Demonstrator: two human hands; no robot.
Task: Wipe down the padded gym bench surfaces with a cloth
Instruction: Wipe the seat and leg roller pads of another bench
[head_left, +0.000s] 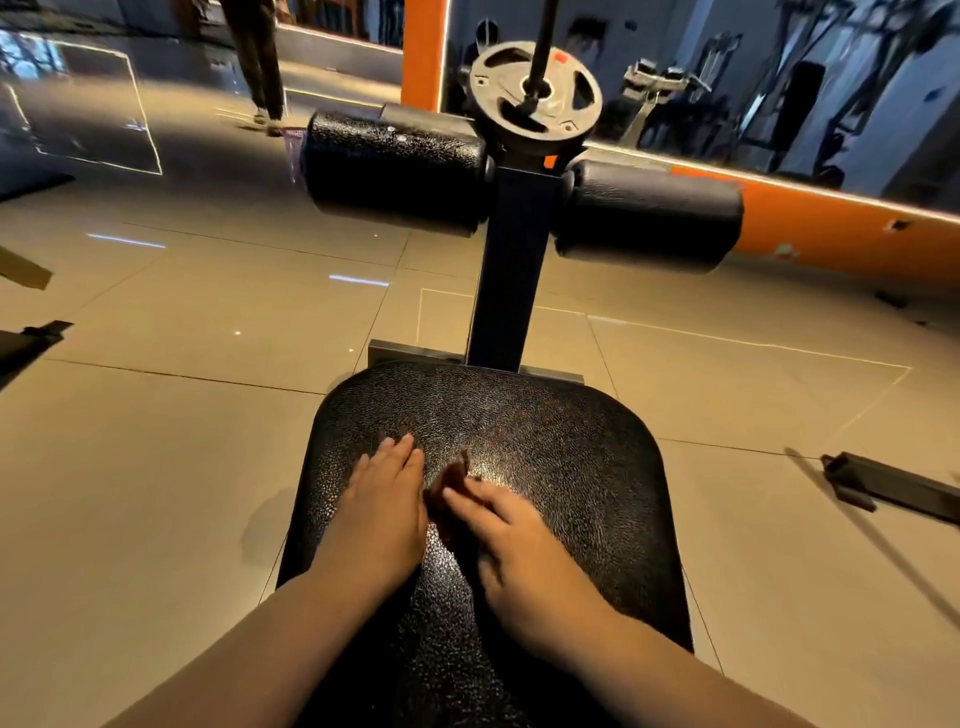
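Observation:
The black padded bench seat (571, 441) fills the lower middle of the head view. My left hand (384, 509) lies flat on the pad's left part with its fingers straight. My right hand (519, 551), blurred by motion, rests beside it, its fingers stretched over a dark brown cloth (456, 475). The cloth lies bunched on the pad between the two hands, and only a small part of it shows. Beyond the seat, a dark post (514, 270) carries two black roller pads, the left one (395, 171) and the right one (649, 213).
A grey weight plate (535, 93) on a bar stands behind the rollers. A black metal frame piece (893, 486) lies on the tiled floor at the right. An orange wall base (831, 234) runs along the back right. A person's legs (260, 62) stand at the far left.

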